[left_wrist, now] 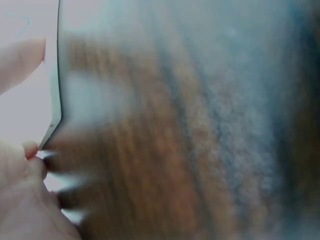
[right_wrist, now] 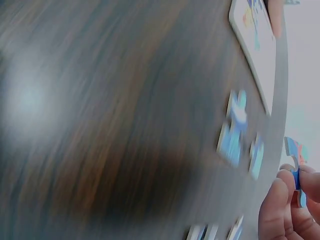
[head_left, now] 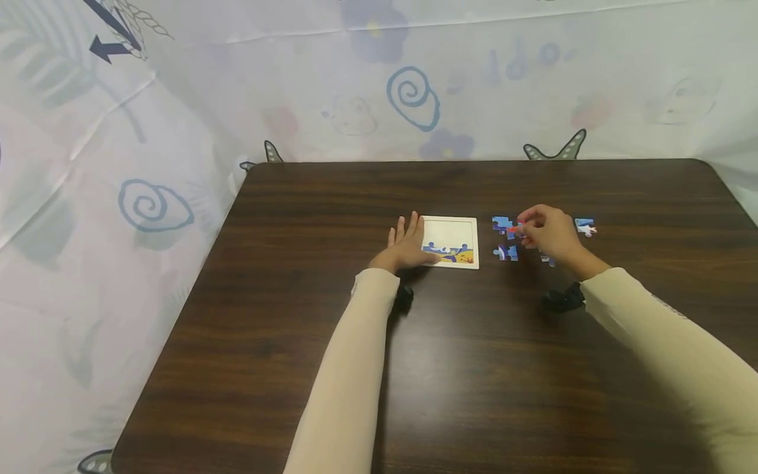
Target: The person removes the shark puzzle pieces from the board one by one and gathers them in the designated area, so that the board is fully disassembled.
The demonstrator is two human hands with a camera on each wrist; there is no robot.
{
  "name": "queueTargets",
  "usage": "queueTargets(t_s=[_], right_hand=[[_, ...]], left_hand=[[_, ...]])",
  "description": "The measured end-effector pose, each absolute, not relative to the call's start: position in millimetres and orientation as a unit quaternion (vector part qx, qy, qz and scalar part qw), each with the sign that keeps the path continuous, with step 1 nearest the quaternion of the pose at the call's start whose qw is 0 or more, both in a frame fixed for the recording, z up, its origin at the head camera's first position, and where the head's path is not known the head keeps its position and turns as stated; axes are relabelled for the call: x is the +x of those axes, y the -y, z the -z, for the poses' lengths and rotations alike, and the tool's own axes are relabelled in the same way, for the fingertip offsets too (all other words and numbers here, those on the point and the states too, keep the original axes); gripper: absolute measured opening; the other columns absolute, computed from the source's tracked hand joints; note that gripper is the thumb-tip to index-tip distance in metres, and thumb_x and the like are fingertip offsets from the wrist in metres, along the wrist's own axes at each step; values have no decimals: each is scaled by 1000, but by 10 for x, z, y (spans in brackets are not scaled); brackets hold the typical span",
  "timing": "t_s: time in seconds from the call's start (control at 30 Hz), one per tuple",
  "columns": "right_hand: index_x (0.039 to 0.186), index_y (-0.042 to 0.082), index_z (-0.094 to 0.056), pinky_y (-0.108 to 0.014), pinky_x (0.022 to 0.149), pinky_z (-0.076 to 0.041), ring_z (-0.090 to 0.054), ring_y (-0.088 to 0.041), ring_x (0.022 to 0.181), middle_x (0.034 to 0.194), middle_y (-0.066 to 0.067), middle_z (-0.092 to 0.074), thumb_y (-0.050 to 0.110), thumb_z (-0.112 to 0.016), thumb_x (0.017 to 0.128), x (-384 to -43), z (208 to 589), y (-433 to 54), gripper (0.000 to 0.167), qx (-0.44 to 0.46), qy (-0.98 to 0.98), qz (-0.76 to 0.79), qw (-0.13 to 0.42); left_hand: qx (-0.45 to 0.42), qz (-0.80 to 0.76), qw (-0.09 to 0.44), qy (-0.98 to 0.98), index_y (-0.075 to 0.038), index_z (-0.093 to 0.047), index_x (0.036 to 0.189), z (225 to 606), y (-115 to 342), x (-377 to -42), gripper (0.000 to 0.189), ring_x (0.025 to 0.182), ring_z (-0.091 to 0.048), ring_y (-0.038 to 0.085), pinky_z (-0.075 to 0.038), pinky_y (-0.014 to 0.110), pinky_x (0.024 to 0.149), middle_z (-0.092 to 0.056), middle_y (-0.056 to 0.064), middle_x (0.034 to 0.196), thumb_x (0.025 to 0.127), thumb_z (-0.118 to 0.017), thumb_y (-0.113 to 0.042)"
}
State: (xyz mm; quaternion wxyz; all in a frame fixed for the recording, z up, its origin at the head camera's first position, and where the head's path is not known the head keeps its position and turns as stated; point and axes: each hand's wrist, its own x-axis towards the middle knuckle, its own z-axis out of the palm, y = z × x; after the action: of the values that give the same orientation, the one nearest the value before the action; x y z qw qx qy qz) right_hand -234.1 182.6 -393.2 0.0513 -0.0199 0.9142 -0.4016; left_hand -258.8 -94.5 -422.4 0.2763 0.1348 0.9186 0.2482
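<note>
A shallow white-rimmed jigsaw tray [head_left: 448, 230] lies on the table, its lower strip filled with blue and yellow picture pieces. My left hand [head_left: 406, 249] rests along its left side, fingers spread and thumb over the lower corner. In the left wrist view, a fingertip overlaps the tray's pale edge [left_wrist: 55, 95]. To the right, my right hand [head_left: 553, 234] pinches a blue and red jigsaw piece [right_wrist: 296, 178] between thumb and fingers, raised over the table. Loose blue pieces [head_left: 506, 253] lie between the tray and this hand, partly hidden in the head view.
Another blue and white piece [head_left: 585, 227] lies beyond the right hand, and one more piece [head_left: 547, 260] shows beneath it. The dark wooden table [head_left: 266, 316] meets a patterned white cloth [head_left: 331, 85] behind. A black wrist device [head_left: 564, 299] sits at the right cuff.
</note>
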Motion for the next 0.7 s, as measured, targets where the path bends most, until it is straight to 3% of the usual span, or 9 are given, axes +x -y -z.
queueTargets(t_s=[0.2, 0.43, 0.53, 0.7], right_hand=[[113, -9, -56, -17, 56, -55, -61, 3, 57, 93, -27, -67, 9, -56, 94, -2271, 3935, -2157, 27, -1, -923, 382, 38], [115, -11, -55, -15, 54, -53, -60, 6, 52, 75, 0, -70, 13, -57, 94, -2179, 3983, -2569, 33, 18, -927, 372, 45], [116, -12, -54, -16, 54, -53, -61, 6, 53, 75, 7, -69, 17, -55, 95, -2123, 4018, -2743, 35, 29, -929, 365, 55], [117, -12, -52, -20, 57, -56, -61, 6, 58, 82, 1, -69, 19, -51, 97, -2050, 4087, -2919, 37, 52, -926, 365, 79]], left_hand=[[139, -232, 267, -925, -12, 14, 152, 4183, 924, -2537, 95, 146, 29, 25, 17, 44, 120, 26, 2, 159, 91, -53, -43], [144, -234, 267, -924, -11, 14, 152, 4176, 915, -2539, 96, 146, 29, 27, 16, 46, 120, 26, 4, 158, 91, -54, -41], [144, -232, 265, -925, -11, 15, 151, 4175, 912, -2544, 96, 146, 29, 27, 16, 46, 120, 26, 4, 158, 91, -53, -41], [140, -235, 265, -925, -11, 14, 152, 4173, 928, -2544, 96, 146, 28, 27, 17, 45, 120, 26, 4, 159, 90, -54, -41]])
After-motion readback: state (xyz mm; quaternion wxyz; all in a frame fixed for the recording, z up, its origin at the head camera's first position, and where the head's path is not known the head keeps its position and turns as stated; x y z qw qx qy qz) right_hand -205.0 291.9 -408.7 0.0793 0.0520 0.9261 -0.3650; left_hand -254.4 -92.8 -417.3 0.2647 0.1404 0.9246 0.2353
